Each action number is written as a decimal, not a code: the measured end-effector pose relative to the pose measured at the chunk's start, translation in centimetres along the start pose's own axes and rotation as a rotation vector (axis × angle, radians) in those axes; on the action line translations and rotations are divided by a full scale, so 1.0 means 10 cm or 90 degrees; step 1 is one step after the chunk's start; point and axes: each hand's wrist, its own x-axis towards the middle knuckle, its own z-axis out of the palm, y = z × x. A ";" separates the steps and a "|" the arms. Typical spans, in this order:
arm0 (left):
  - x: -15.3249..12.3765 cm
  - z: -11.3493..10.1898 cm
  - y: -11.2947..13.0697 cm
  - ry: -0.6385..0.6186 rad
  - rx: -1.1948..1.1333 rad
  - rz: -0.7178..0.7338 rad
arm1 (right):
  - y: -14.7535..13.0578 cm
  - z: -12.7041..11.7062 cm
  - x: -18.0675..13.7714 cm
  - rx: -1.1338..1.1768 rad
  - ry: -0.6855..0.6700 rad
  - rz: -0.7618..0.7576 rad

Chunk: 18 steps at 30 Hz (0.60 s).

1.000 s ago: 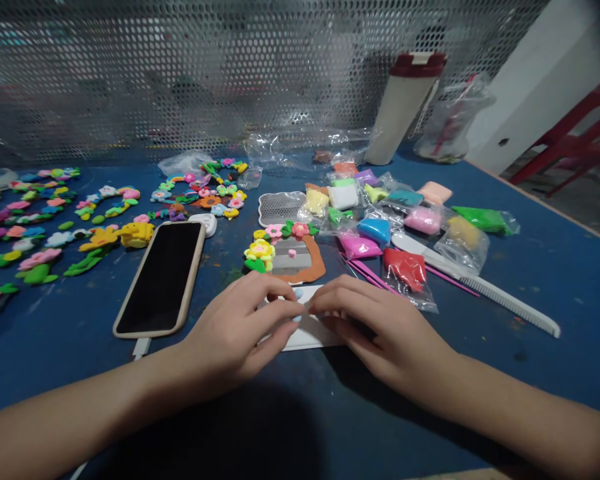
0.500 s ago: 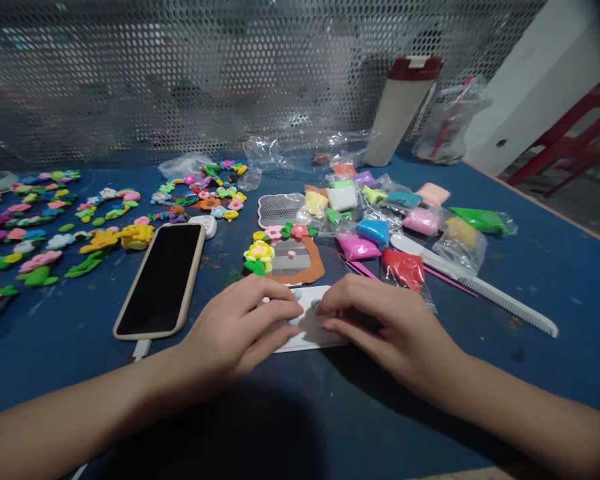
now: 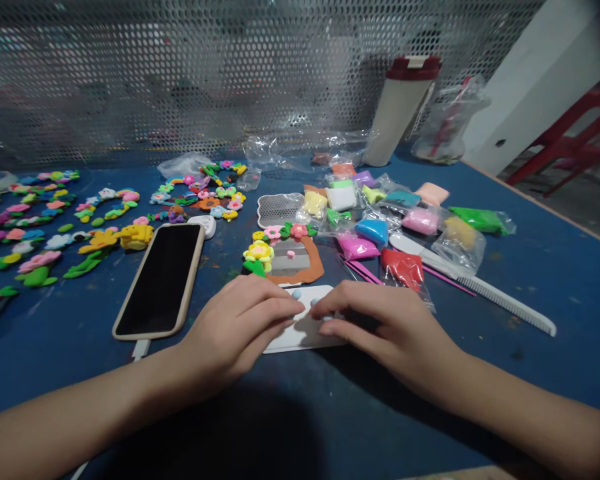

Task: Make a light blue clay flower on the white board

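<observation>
Since a second ago, the fingertips of the right hand [image 3: 380, 313] have parted slightly from those of the left hand [image 3: 247, 320], baring more of the smooth, flat white board [image 3: 304, 335] lying on the blue table [image 3: 260, 413] beneath them. Small, rounded pale-blue pieces [image 3: 297, 294] sit on it between the hands. The left fingers are loosely bent and close together; the right thumb and forefinger curve with a narrow gap. Whether either hand grips a piece cannot be told. Just beyond stands out a matte brown border [image 3: 313, 267] with puffy flowers [image 3: 259, 252], near glossy, crinkled plastic packets [image 3: 404, 269].
</observation>
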 end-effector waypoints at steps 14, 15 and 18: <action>-0.01 0.05 -0.03 -0.066 0.057 0.029 | 0.04 0.04 0.00 -0.039 -0.014 -0.079; -0.01 0.06 -0.03 -0.067 0.061 0.032 | 0.05 0.05 0.00 -0.044 -0.022 -0.084; -0.02 0.06 -0.04 -0.069 0.066 0.033 | 0.07 0.08 0.00 -0.072 -0.034 -0.087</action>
